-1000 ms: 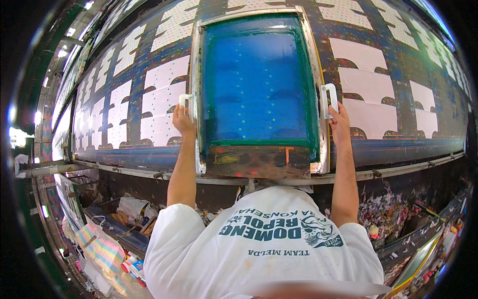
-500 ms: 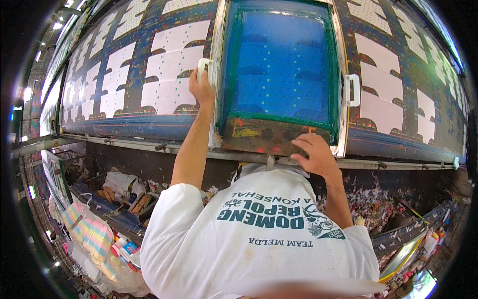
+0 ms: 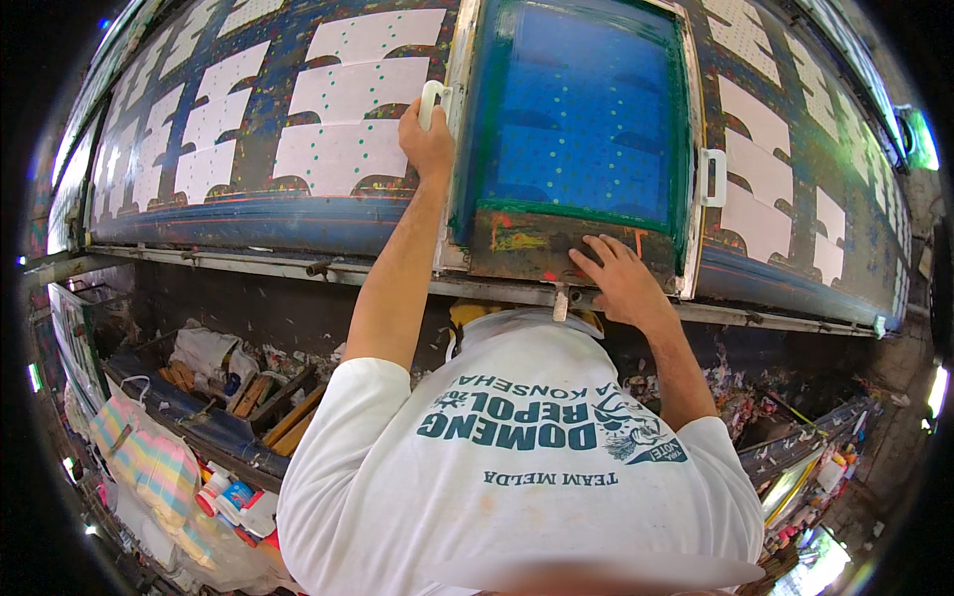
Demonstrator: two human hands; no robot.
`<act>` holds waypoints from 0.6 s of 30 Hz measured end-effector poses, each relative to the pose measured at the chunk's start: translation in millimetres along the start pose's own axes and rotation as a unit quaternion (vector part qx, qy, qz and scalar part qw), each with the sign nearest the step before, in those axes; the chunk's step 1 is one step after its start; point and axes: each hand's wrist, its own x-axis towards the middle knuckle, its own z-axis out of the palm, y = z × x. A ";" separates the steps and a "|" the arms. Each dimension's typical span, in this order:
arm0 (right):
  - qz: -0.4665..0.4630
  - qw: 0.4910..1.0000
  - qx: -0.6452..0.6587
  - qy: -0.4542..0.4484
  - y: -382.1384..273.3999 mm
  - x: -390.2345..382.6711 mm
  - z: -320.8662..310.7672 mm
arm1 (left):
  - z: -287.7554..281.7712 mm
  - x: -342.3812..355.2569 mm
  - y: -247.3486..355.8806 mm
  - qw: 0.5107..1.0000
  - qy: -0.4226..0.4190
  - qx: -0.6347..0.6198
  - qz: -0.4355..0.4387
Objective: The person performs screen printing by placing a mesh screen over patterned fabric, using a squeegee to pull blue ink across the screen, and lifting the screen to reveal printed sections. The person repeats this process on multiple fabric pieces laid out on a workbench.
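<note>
A screen-printing frame (image 3: 455, 199) with a translucent blue mesh (image 3: 586, 109) and a green border lies on a long printing table. My left hand (image 3: 427, 144) is closed around the white handle (image 3: 433, 99) on the frame's left side. Along the near border of the frame runs a dark, paint-stained strip (image 3: 512, 248). My right hand (image 3: 631, 283) rests on this strip near its right end, fingers stretched out and apart, with nothing visible in them. Cut pieces with dots show through the mesh. A second white handle (image 3: 714, 178) on the right side is untouched.
Pale cut pieces (image 3: 343, 154), many printed with green dots, lie in rows on the table; pink ones (image 3: 755, 214) lie to the right. A metal rail (image 3: 238, 263) edges the table. Below are scraps, a wooden box (image 3: 283, 402), bottles (image 3: 237, 497) and a pastel checked cloth (image 3: 149, 452).
The view has shifted, so the frame sits farther right and higher. My right hand has moved left and farther onto the dark strip. My left hand keeps its grip on the handle.
</note>
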 end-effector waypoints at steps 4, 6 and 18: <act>-0.009 0.998 -0.049 -0.028 2.8 11.8 -2.2 | -1.5 0.1 4.0 1.000 -0.008 -0.024 -0.015; -0.008 0.999 -0.032 0.028 4.9 13.7 -7.4 | -1.2 0.1 5.9 1.000 -0.004 -0.009 -0.020; 0.145 0.968 -0.046 0.199 0.8 54.1 29.5 | 1.1 1.4 2.2 0.999 -0.001 0.030 -0.026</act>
